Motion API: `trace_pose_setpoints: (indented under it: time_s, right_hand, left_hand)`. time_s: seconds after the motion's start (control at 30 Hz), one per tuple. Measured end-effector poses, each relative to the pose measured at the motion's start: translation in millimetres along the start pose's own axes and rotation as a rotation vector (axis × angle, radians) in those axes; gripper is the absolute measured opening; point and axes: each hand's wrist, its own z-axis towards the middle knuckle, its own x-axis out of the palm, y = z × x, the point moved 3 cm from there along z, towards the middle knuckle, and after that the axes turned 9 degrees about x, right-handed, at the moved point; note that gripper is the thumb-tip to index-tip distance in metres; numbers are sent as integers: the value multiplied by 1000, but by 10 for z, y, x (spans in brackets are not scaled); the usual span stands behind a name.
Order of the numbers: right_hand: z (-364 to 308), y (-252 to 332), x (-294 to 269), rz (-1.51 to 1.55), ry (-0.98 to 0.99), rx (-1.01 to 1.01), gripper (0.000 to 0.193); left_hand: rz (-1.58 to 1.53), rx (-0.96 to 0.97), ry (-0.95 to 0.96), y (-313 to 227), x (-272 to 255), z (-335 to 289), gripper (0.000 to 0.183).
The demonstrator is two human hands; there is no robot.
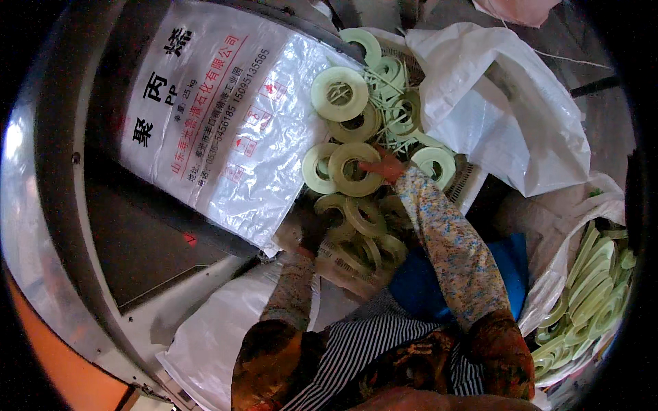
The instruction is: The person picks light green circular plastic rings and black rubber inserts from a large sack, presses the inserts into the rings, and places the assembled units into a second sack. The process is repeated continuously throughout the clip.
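Striped apron (363, 349) is closest, bottom of the frame. Pale green ring (338, 171) mid-frame looks light, stiffish, maybe slick, so I'd pinch its rim. Right hand (385, 166) has fingers over its right edge, can't tell how open or if gripping; left hand (312, 236) is too dark to tell.

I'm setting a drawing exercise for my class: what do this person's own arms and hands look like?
Pale forearm sleeves carry small blue and yellowish specks; dark brown-and-orange patterned sleeves show above. The right hand is bare; shadow hides the left hand's details.
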Motion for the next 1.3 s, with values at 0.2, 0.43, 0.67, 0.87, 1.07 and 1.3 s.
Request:
trace_pose_setpoints:
  time_s: [0.2, 0.43, 0.67, 0.87, 1.07, 1.3]
  right_hand:
    - [475, -182, 323, -228, 1, -78, 98]
    - [798, -486, 242, 140, 77, -5, 93]
    - [629, -421, 188, 127, -75, 23, 80]
    - [1270, -1122, 88, -351, -136, -112, 74]
    - [1345, -1140, 199, -350, 38, -134, 75]
    - [1202, -939, 97, -379, 46, -106, 75]
  left_hand:
    - [-58, -29, -41, 10, 2, -35, 68]
    - [-77, -17, 10, -53, 9, -32, 67]
    - [-89, -31, 6, -38, 125, -82, 65]
    - [-89, -26, -19, -146, 161, -97, 64]
    - [-109, -60, -69, 33, 53, -38, 64]
    - [-139, -44, -23, 4, -5, 407, 63]
